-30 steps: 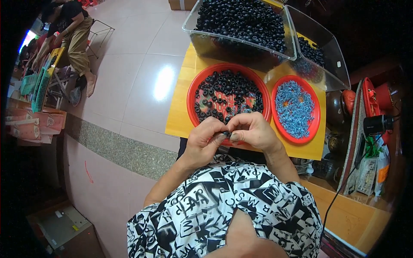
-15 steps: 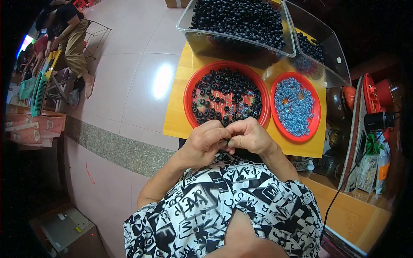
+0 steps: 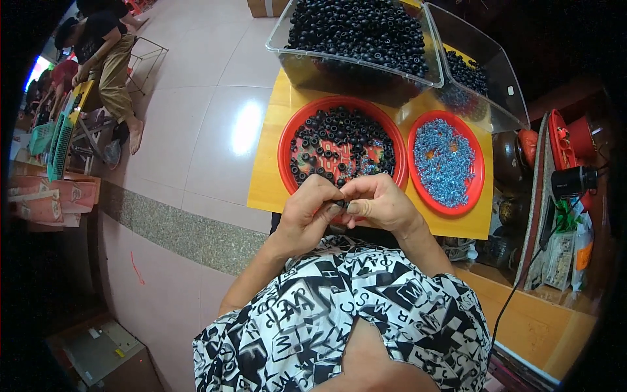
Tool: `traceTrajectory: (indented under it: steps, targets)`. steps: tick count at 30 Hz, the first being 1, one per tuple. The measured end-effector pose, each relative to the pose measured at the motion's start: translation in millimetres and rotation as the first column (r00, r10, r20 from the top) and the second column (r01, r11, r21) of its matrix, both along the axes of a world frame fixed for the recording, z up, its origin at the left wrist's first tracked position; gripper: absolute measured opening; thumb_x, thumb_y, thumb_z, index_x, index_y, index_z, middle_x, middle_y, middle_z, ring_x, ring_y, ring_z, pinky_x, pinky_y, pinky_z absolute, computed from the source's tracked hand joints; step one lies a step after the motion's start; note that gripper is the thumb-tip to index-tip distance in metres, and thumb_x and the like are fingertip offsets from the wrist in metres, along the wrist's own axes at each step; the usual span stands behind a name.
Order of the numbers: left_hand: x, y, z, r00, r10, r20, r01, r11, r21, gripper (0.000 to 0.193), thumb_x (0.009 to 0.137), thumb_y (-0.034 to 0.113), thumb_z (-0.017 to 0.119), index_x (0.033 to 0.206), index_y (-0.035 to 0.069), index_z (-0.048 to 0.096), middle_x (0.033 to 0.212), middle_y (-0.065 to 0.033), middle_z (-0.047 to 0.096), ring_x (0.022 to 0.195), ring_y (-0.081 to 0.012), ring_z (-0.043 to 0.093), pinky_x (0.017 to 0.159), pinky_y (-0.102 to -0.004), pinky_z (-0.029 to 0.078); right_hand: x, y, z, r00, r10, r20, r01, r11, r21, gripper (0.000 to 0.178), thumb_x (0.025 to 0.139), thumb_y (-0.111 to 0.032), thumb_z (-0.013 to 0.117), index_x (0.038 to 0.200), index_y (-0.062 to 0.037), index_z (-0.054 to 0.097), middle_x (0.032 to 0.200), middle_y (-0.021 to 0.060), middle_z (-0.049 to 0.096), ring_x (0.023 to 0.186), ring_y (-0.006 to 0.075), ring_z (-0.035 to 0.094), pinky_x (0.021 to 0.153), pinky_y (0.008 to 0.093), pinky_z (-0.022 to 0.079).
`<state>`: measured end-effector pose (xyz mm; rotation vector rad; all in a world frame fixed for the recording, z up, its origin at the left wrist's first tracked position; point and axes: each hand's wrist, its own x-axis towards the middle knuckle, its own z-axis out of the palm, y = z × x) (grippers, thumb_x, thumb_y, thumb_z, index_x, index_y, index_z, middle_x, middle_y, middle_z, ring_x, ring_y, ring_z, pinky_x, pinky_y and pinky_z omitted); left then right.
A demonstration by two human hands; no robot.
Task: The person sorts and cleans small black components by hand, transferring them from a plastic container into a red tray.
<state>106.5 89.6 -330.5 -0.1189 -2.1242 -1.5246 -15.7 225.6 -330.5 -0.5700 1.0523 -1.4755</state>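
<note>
Left hand and right hand narrowly pinched a small black bead-like part, by near rim of round red tray. Likely light, stiff, perhaps slippery; outer sides seemed best hold.

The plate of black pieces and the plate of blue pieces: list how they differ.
The black-piece plate looks larger than the blue-piece plate. The black-piece plate shows patterned base between its black pieces; the blue-piece plate is nearly covered by glinting blue bits. The left hand and right hand hide part of the black-piece plate's near edge; neither hides the blue-piece plate. Both plates are red, on a yellow tabletop.
</note>
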Motion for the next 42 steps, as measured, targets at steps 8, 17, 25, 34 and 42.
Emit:
traceTrajectory:
  steps: [8, 17, 25, 34, 42]
  targets:
    - [4, 4, -7, 0.997, 0.054, 0.056, -0.058, 0.995, 0.087, 0.014, 0.074, -0.008, 0.055, 0.087, -0.003, 0.053, 0.080, -0.0099, 0.051, 0.073, -0.0186, 0.051, 0.063, -0.0259, 0.041, 11, 3, 14, 0.959, -0.201, -0.202, 0.222, 0.971, 0.089, 0.014, 0.076, -0.006, 0.065, 0.087, -0.0002, 0.059, 0.074, 0.0016, 0.059, 0.060, 0.0059, 0.055, 0.054, 0.0187, 0.047]
    - [8, 0, -9, 0.992, -0.020, 0.122, -0.010, 0.972, 0.234, 0.011, 0.074, -0.006, 0.056, 0.085, -0.005, 0.054, 0.081, -0.0103, 0.053, 0.074, -0.0191, 0.053, 0.066, -0.0267, 0.042, 4, -2, 23, 0.732, -0.153, -0.664, 0.079, 0.987, -0.141, 0.011, 0.072, 0.002, 0.061, 0.084, 0.0007, 0.060, 0.074, 0.0020, 0.058, 0.067, 0.0060, 0.053, 0.056, 0.0201, 0.044]
    - [8, 0, 5, 1.000, -0.023, 0.008, 0.023, 1.000, -0.009, 0.018, 0.068, -0.006, 0.062, 0.085, -0.001, 0.057, 0.079, -0.0093, 0.048, 0.072, -0.0201, 0.049, 0.063, -0.0273, 0.041, -5, -4, 10, 0.982, 0.155, -0.108, -0.161, 0.986, -0.042, 0.020, 0.072, 0.001, 0.062, 0.091, 0.0066, 0.058, 0.082, 0.0065, 0.061, 0.072, 0.0102, 0.057, 0.063, 0.0214, 0.046]
    - [4, -3, 8, 0.983, -0.182, -0.004, 0.182, 0.983, 0.021, 0.022, 0.066, -0.010, 0.058, 0.087, -0.002, 0.058, 0.076, -0.0091, 0.047, 0.068, -0.0197, 0.049, 0.058, -0.0269, 0.041, 0, 1, -2, 0.973, 0.116, -0.200, -0.142, 0.982, -0.121, 0.015, 0.074, -0.001, 0.062, 0.088, 0.0052, 0.059, 0.075, 0.0044, 0.060, 0.068, 0.0096, 0.057, 0.062, 0.0216, 0.047]
    - [3, 7, -6, 0.997, -0.014, 0.070, 0.002, 0.987, 0.161, 0.021, 0.073, -0.007, 0.056, 0.093, -0.002, 0.058, 0.080, -0.0086, 0.051, 0.070, -0.0160, 0.051, 0.061, -0.0244, 0.041, -4, 6, 14, 0.987, 0.050, -0.152, -0.042, 0.998, 0.056, 0.015, 0.079, -0.003, 0.057, 0.093, 0.0017, 0.059, 0.079, 0.0036, 0.059, 0.067, 0.0084, 0.057, 0.059, 0.0203, 0.047]
